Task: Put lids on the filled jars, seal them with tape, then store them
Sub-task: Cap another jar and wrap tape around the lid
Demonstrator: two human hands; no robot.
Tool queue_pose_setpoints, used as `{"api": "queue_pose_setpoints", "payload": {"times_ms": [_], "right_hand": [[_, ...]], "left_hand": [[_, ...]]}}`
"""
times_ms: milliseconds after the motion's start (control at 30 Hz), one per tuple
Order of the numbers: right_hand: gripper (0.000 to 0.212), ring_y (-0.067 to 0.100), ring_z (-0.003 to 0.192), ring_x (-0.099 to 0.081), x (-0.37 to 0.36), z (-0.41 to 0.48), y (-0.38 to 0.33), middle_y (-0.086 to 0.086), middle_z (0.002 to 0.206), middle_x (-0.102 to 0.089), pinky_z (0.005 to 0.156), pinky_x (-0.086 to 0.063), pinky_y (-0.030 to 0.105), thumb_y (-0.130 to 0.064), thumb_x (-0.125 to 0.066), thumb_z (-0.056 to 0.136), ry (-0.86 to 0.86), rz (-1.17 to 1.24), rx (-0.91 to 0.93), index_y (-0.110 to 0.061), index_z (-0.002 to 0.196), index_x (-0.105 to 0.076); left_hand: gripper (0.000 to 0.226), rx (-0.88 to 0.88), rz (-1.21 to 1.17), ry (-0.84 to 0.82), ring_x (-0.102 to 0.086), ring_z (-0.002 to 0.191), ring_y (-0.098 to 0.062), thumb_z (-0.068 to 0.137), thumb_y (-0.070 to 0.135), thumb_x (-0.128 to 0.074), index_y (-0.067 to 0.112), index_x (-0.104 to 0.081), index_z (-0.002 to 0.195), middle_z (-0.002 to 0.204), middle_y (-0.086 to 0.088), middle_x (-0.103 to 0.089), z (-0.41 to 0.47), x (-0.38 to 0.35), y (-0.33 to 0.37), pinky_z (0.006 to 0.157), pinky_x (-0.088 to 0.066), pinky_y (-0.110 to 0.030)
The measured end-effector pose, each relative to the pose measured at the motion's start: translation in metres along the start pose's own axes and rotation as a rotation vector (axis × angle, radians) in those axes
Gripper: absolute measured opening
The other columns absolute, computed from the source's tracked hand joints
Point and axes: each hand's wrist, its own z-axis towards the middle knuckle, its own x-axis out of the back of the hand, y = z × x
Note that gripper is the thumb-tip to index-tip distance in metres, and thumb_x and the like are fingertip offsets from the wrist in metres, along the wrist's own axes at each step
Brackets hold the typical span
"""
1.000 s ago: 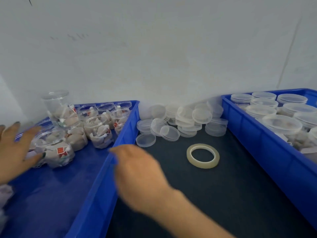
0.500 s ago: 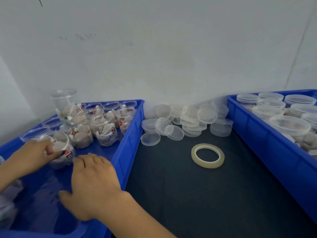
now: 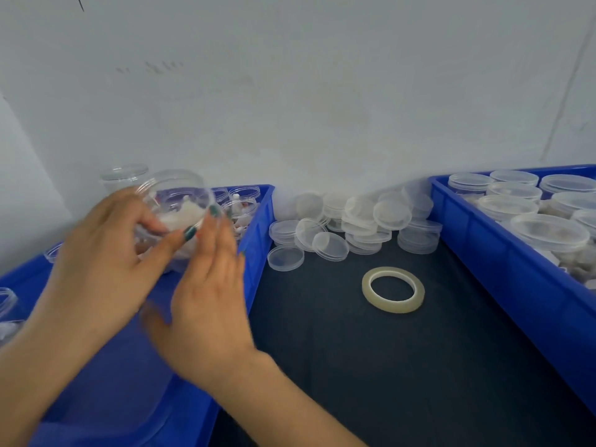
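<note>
My left hand (image 3: 100, 262) grips a clear lidless jar (image 3: 175, 204) filled with white and brown pieces, lifted above the left blue bin (image 3: 258, 221) and tilted. My right hand (image 3: 206, 285) is beside it with straight fingers, its fingertips by the jar's right side; the frame is blurred there. More filled open jars (image 3: 240, 209) stand at the back of that bin. Loose clear lids (image 3: 354, 221) lie heaped on the dark mat against the wall. A roll of clear tape (image 3: 393, 289) lies flat on the mat.
The right blue bin (image 3: 503, 262) holds several lidded jars (image 3: 548, 230). A dark mat (image 3: 387, 366) runs between the two bins. A white wall closes the back. Another open jar (image 3: 6, 300) shows at the far left edge.
My left hand has taken a filled jar out of the left bin and raised it. My right hand came up from the bin floor to the jar's side.
</note>
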Motion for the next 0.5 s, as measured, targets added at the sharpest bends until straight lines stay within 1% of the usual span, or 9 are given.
{"api": "queue_pose_setpoints", "payload": {"times_ms": [33, 100, 133, 167, 200, 267, 367, 433, 500], "right_hand": [[0.116, 0.022, 0.153, 0.021, 0.009, 0.001, 0.003, 0.004, 0.165, 0.023, 0.124, -0.008, 0.054, -0.041, -0.067, 0.092, 0.098, 0.015, -0.003, -0.015, 0.153, 0.029], [0.113, 0.024, 0.151, -0.024, 0.031, 0.002, 0.016, 0.003, 0.168, -0.007, 0.114, -0.036, 0.049, -0.048, -0.071, 0.086, 0.297, 0.075, 0.022, -0.016, 0.159, 0.008], [0.11, 0.019, 0.138, -0.045, 0.043, 0.001, 0.025, -0.001, 0.163, -0.023, 0.101, -0.049, 0.042, -0.055, -0.07, 0.081, 0.376, 0.09, 0.019, -0.022, 0.16, 0.0], [0.108, 0.01, 0.123, -0.056, 0.055, -0.002, 0.035, -0.009, 0.155, -0.037, 0.086, -0.055, 0.033, -0.063, -0.068, 0.076, 0.418, 0.098, -0.004, -0.031, 0.158, -0.006], [0.105, 0.0, 0.112, -0.061, 0.065, -0.007, 0.047, -0.019, 0.145, -0.046, 0.077, -0.053, 0.024, -0.067, -0.068, 0.07, 0.426, 0.121, -0.041, -0.042, 0.153, -0.01], [0.099, -0.013, 0.107, -0.059, 0.08, -0.02, 0.075, -0.032, 0.133, -0.051, 0.08, -0.055, 0.022, -0.063, -0.076, 0.064, 0.391, 0.232, -0.096, -0.054, 0.144, -0.017], [0.091, -0.007, 0.117, -0.057, 0.095, -0.045, 0.122, -0.032, 0.13, -0.051, 0.09, -0.056, 0.026, -0.047, -0.085, 0.068, 0.32, 0.365, -0.172, -0.053, 0.138, -0.028], [0.089, 0.0, 0.119, -0.058, 0.1, -0.059, 0.149, -0.027, 0.128, -0.054, 0.093, -0.054, 0.026, -0.035, -0.088, 0.07, 0.286, 0.316, -0.219, -0.046, 0.139, -0.032], [0.092, 0.001, 0.121, -0.056, 0.102, -0.068, 0.169, -0.021, 0.129, -0.055, 0.096, -0.052, 0.025, -0.023, -0.09, 0.071, 0.263, 0.302, -0.26, -0.036, 0.142, -0.033]], "left_hand": [[0.023, 0.014, -0.034, 0.023, -0.055, 0.086, -0.012, 0.088, 0.051, -0.061, 0.032, -0.05, 0.087, 0.095, 0.011, -0.055, -0.002, 0.002, 0.023, 0.068, -0.045, -0.036], [0.022, 0.057, -0.11, 0.047, -0.06, 0.093, -0.016, 0.086, 0.043, -0.062, 0.023, -0.055, 0.091, 0.11, 0.009, -0.06, -0.007, 0.001, 0.062, 0.075, -0.049, -0.038], [0.023, 0.074, -0.143, 0.034, -0.062, 0.09, -0.012, 0.085, 0.043, -0.06, 0.022, -0.056, 0.091, 0.113, 0.012, -0.059, -0.01, -0.002, 0.077, 0.073, -0.049, -0.034], [0.024, 0.085, -0.167, 0.005, -0.062, 0.084, -0.008, 0.085, 0.046, -0.058, 0.023, -0.056, 0.092, 0.112, 0.014, -0.06, -0.013, -0.008, 0.09, 0.07, -0.05, -0.031], [0.024, 0.088, -0.187, -0.025, -0.062, 0.081, -0.006, 0.085, 0.048, -0.055, 0.025, -0.056, 0.093, 0.109, 0.013, -0.062, -0.017, -0.015, 0.101, 0.068, -0.052, -0.031], [0.027, 0.087, -0.232, -0.105, -0.063, 0.085, -0.006, 0.088, 0.052, -0.049, 0.027, -0.055, 0.098, 0.104, 0.012, -0.061, -0.025, -0.035, 0.116, 0.072, -0.054, -0.033], [0.032, 0.167, -0.437, -0.234, -0.062, 0.098, 0.003, 0.092, 0.063, -0.035, 0.04, -0.047, 0.11, 0.11, 0.021, -0.06, -0.037, -0.078, 0.125, 0.078, -0.051, -0.02], [0.023, 0.272, -0.589, -0.29, -0.059, 0.1, 0.013, 0.098, 0.052, -0.037, 0.041, -0.043, 0.118, 0.111, 0.026, -0.058, -0.042, -0.114, 0.119, 0.076, -0.044, -0.006], [0.021, 0.342, -0.579, -0.319, -0.059, 0.101, 0.012, 0.106, 0.025, -0.044, 0.032, -0.045, 0.125, 0.118, 0.022, -0.059, -0.041, -0.155, 0.102, 0.08, -0.041, -0.004]]}}
